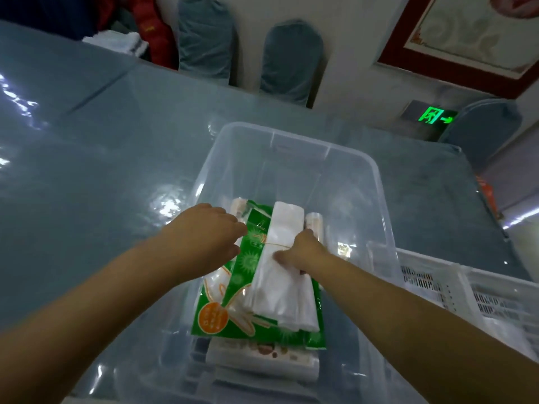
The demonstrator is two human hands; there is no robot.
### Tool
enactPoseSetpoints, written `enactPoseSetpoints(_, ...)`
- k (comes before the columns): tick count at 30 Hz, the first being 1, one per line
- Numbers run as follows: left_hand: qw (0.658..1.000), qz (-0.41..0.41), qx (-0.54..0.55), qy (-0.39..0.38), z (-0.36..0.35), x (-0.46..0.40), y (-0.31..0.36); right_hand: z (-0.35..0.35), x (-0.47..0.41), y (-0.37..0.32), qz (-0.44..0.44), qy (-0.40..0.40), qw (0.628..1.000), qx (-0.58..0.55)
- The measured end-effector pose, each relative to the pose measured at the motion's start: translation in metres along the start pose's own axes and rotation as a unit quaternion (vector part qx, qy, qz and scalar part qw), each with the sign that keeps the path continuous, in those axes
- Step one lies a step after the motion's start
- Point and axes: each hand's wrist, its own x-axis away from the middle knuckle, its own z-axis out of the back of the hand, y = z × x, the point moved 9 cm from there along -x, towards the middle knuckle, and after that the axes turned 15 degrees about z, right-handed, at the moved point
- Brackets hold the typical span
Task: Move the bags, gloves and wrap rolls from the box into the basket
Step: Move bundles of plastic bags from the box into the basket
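Right hand (302,252) pinching white bag bundle (280,275) — left hand (215,231) loosely open on glove pack (248,293); lift straight, clear box (376,182) rim, then basket (466,287).

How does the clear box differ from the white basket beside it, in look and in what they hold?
The clear box has smooth see-through walls; the white basket has opaque walls pierced with slots. The box holds a green glove pack, a white bag bundle and wrap rolls, with both hands reaching in; nothing can be made out in the part of the basket that shows. The box is fully in view; the basket is cut by the frame edge. Both stand on the table.
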Motion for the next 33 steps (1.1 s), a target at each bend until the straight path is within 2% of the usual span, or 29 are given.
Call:
enactPoseSetpoints(2,1.0,-0.003,-0.013,-0.001,-0.002,0.0,0.0,0.0,0.002,0.008,-0.025,0.031,0.994,-0.105)
enactPoseSetpoints(5,1.0,-0.001,-0.018,-0.018,-0.004,0.002,0.0,-0.004,0.006,0.009,-0.051,0.061,0.944,-0.321)
enactPoseSetpoints(6,0.999,-0.001,-0.016,-0.029,-0.004,0.002,0.001,0.0,0.007,0.007,-0.05,0.068,0.934,-0.346)
enactPoseSetpoints(11,0.995,-0.002,-0.039,-0.093,-0.003,-0.005,0.005,0.055,0.02,-0.007,0.0,0.112,0.947,-0.301)
enactPoseSetpoints(15,0.987,-0.025,-0.09,-0.13,-0.01,-0.024,0.024,0.12,0.043,-0.02,0.108,0.149,0.971,-0.154)
enactPoseSetpoints(17,0.982,-0.023,-0.087,-0.168,-0.021,-0.037,0.036,0.153,0.058,-0.02,0.143,0.207,0.964,-0.086)
enactPoseSetpoints(22,0.974,-0.029,-0.072,-0.215,-0.064,-0.059,0.079,0.195,0.084,-0.005,0.173,0.336,0.924,-0.051)
enactPoseSetpoints(25,0.972,0.039,-0.033,-0.23,-0.095,-0.062,0.094,0.19,0.092,0.007,0.18,0.378,0.905,-0.073)
enactPoseSetpoints(28,0.967,0.15,0.042,-0.2,-0.109,-0.07,0.096,0.184,0.093,0.02,0.173,0.399,0.892,-0.124)
enactPoseSetpoints(30,0.954,0.224,0.063,-0.191,-0.115,-0.069,0.093,0.18,0.092,0.026,0.167,0.409,0.885,-0.148)
enactPoseSetpoints(33,0.928,0.291,0.132,-0.194,-0.125,-0.067,0.091,0.176,0.092,0.029,0.173,0.425,0.874,-0.162)
